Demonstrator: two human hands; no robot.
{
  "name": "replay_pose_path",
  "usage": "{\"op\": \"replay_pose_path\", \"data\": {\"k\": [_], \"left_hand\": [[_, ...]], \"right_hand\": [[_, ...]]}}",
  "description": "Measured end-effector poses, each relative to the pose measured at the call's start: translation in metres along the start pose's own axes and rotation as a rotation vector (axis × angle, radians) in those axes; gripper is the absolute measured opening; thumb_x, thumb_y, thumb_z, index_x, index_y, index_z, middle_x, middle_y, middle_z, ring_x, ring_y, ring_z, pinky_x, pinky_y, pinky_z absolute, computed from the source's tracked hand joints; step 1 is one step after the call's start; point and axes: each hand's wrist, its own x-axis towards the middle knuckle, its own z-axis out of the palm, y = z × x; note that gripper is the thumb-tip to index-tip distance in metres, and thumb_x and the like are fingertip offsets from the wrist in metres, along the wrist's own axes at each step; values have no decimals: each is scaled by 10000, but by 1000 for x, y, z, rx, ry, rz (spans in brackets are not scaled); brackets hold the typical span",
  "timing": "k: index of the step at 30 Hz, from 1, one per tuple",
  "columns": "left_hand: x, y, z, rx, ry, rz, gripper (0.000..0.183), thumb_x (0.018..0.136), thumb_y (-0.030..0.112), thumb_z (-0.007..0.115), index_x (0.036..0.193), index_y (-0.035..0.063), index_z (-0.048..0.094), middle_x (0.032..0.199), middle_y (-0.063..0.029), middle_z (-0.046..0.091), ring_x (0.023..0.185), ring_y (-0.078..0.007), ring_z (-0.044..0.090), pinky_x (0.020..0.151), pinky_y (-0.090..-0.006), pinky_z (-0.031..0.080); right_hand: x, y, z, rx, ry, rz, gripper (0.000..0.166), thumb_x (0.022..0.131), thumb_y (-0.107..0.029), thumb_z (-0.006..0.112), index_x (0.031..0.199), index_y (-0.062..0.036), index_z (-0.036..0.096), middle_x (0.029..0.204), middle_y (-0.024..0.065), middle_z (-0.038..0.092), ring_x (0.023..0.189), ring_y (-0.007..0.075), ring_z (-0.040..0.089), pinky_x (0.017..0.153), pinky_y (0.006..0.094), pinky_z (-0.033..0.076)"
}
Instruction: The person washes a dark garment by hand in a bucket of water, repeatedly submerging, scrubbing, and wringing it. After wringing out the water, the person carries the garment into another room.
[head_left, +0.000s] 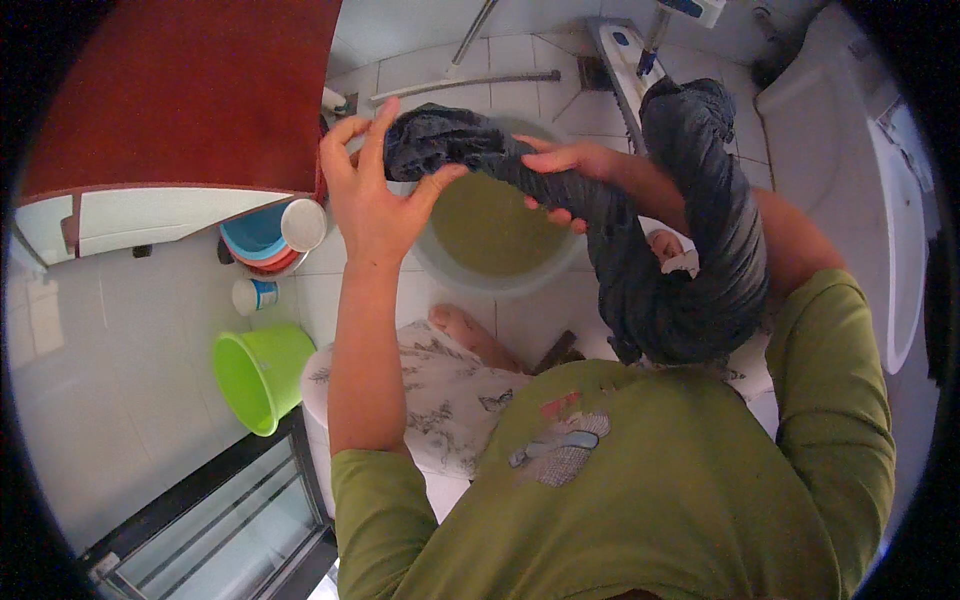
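A long piece of dark grey wet-looking cloth (675, 315) is twisted into a thick rope. My left hand (379, 191) cups its bunched far-left end, thumb beneath and fingers along the end. Farther along the twist, my right hand (562, 169) grips the cloth, with fingertips showing below it. From there the cloth loops down near my lap and up over my right forearm. Under both hands stands a pale round basin (510, 286) of murky, yellowish-green water (499, 232), partly covered by the cloth.
A red-brown cabinet (180, 90) juts in at upper left. Stacked basins (259, 229), a white tub (255, 297) and a lime-green bucket (262, 375) sit at left. A flat mop head (626, 71) and a floor drain (595, 73) are beyond; a white bathtub-like fixture (832, 172) stands right.
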Motion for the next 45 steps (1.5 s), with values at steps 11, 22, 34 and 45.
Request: {"op": "replay_pose_path", "data": {"k": [11, 22, 34, 45], "left_hand": [[10, 14, 3, 262, -160, 357, 546, 718, 212, 753, 1251, 250, 640, 1425, -106, 445, 1196, -360, 446, 992, -438, 402], [-16, -33, 29, 45, -176, -145, 172, 890, 234, 599, 902, 91, 693, 830, -133, 630, 759, -344, 608, 701, -439, 488], [-57, -65, 90, 217, -505, -609, 333, 904, 384, 562, 912, 65, 657, 1033, -174, 640, 959, -394, 602, 821, -467, 457], [-42, -62, 58, 32, -281, -20, 454, 596, 264, 859, 956, 91, 643, 1382, -128, 468, 1235, -388, 423, 929, -467, 453]], "right_hand": [[-17, -7, 9, -52, -28, 43, 681, 915, -343, 632, 1464, -291, 233, 839, 67, 561, 560, 152, 565, 468, 304, 506], [-10, 11, 22, -256, -122, 110, 615, 828, -181, 676, 1338, -97, 341, 796, 64, 566, 519, 149, 554, 452, 300, 480], [14, 10, 11, -559, -51, 210, 604, 801, -158, 666, 1320, -66, 371, 758, 65, 547, 524, 154, 553, 429, 296, 464], [-7, 13, 1, 74, -34, 227, 376, 895, -265, 623, 1180, -99, 444, 783, 33, 549, 539, 112, 516, 441, 271, 462]]}}
